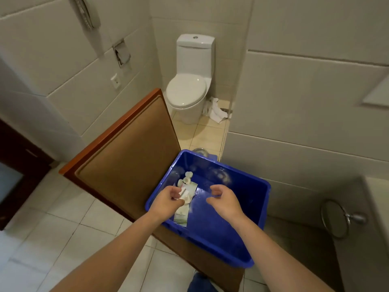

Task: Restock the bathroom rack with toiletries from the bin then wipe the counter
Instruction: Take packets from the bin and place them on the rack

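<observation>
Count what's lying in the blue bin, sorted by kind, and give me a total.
Small white bottle-like pieces: 3
Flat sachets: 2
Total: 5 in view. The left hand covers part of the pile, so more may be hidden.

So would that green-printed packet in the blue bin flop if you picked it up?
Probably floppy: the packet looks thin and lies flat on the floor of the bin. It is likely light too, as it seems little thicker than paper. Being flat, it shouldn't roll, but it might slide on the smooth plastic.
</observation>
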`<state>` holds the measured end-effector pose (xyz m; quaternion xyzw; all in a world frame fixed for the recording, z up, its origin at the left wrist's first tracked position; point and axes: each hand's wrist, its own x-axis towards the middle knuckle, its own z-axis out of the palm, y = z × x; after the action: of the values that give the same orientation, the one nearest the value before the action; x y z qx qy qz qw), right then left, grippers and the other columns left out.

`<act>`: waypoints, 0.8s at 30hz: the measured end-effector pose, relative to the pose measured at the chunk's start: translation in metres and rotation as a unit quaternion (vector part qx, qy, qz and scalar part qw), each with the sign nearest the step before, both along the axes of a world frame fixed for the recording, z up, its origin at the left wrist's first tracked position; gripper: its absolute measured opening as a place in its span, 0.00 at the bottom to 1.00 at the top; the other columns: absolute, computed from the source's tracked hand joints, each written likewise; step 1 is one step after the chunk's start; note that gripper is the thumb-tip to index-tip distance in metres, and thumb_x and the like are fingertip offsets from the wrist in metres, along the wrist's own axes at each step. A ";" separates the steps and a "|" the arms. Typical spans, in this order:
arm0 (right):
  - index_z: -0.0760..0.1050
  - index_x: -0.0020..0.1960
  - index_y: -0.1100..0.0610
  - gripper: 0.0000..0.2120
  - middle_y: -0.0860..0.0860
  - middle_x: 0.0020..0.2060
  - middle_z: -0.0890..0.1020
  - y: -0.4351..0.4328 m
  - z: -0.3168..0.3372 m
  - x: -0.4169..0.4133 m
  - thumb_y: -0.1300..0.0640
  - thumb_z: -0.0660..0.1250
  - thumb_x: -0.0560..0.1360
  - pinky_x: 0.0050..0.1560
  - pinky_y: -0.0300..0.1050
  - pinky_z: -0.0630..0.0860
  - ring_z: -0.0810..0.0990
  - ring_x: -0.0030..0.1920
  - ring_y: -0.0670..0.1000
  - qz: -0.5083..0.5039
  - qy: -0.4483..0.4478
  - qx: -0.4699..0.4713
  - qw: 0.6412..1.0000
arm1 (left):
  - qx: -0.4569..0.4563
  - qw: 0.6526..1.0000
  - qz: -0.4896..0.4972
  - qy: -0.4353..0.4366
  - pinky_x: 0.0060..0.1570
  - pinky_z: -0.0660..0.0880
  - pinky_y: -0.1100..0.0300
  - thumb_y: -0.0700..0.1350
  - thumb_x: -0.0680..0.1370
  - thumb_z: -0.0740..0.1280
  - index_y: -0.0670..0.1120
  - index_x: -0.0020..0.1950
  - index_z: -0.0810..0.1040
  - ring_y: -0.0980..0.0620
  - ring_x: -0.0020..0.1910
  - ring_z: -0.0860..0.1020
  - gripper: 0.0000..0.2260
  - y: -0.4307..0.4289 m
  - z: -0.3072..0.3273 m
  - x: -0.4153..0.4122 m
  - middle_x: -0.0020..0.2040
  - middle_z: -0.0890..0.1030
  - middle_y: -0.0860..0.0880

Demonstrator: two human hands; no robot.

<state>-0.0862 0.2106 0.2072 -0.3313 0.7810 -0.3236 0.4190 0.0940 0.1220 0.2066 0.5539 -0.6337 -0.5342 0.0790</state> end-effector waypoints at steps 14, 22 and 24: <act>0.71 0.67 0.54 0.21 0.50 0.61 0.76 -0.085 -0.148 -0.010 0.60 0.68 0.75 0.50 0.41 0.75 0.77 0.54 0.48 0.000 -0.061 0.143 0.988 | 0.120 0.987 0.021 -0.101 0.58 0.75 0.53 0.39 0.74 0.71 0.44 0.65 0.71 0.48 0.58 0.75 0.21 -0.086 -0.154 -0.035 0.57 0.74 0.47; 0.72 0.66 0.57 0.20 0.52 0.57 0.78 -0.102 -0.237 0.011 0.64 0.68 0.75 0.51 0.43 0.76 0.75 0.52 0.47 -0.021 -0.111 0.208 0.972 | 0.188 0.960 -0.013 -0.207 0.62 0.72 0.53 0.41 0.74 0.71 0.43 0.73 0.63 0.44 0.65 0.72 0.30 -0.101 -0.245 -0.040 0.70 0.68 0.42; 0.73 0.64 0.58 0.19 0.51 0.52 0.78 -0.106 -0.252 0.017 0.65 0.67 0.74 0.48 0.40 0.75 0.76 0.50 0.48 -0.024 -0.128 0.219 0.967 | 0.207 0.952 -0.010 -0.224 0.63 0.71 0.53 0.41 0.74 0.71 0.42 0.73 0.62 0.43 0.64 0.72 0.30 -0.103 -0.260 -0.039 0.70 0.67 0.42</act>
<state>-0.0695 0.1046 -0.0453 -0.1686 0.7803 -0.1939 0.5702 0.0548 0.0193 -0.0534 0.6572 -0.5160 -0.5169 -0.1863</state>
